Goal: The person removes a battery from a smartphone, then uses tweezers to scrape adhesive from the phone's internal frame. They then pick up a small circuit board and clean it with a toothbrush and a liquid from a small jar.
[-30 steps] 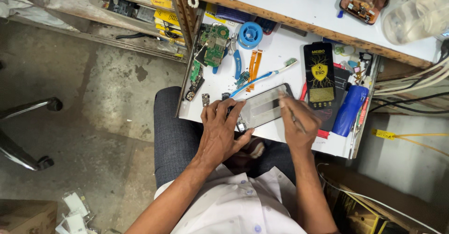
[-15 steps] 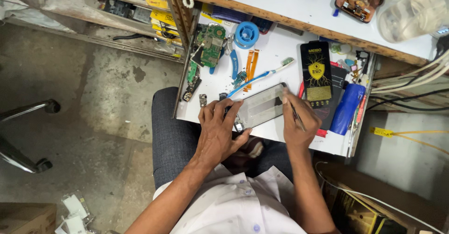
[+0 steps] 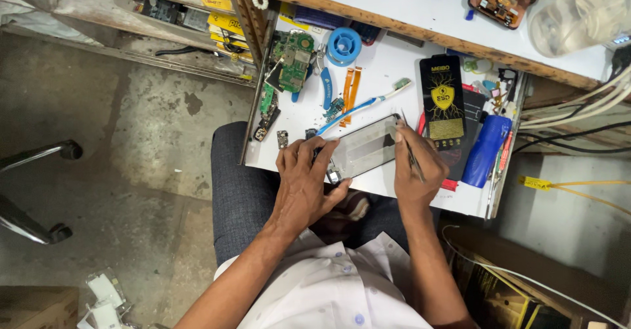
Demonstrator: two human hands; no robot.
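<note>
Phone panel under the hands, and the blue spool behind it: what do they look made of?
Phone panel: likely glass, glossy grey, with a sheen across its flat face. Blue spool: seemingly moulded plastic, smooth, evenly coloured, with a hollow centre.

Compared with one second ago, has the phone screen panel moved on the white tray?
No. The phone screen panel keeps its place beside the black card and under the toothbrush; only the camera shifted slightly.

Left hand (image 3: pixel 303 188) grips the near-left end of the phone panel (image 3: pixel 365 150) on the white tabletop (image 3: pixel 388 66). Right hand (image 3: pixel 415 168) holds tweezers (image 3: pixel 409 146) at the panel's right edge. A blue toothbrush (image 3: pixel 358 107) lies just beyond both hands.
</note>
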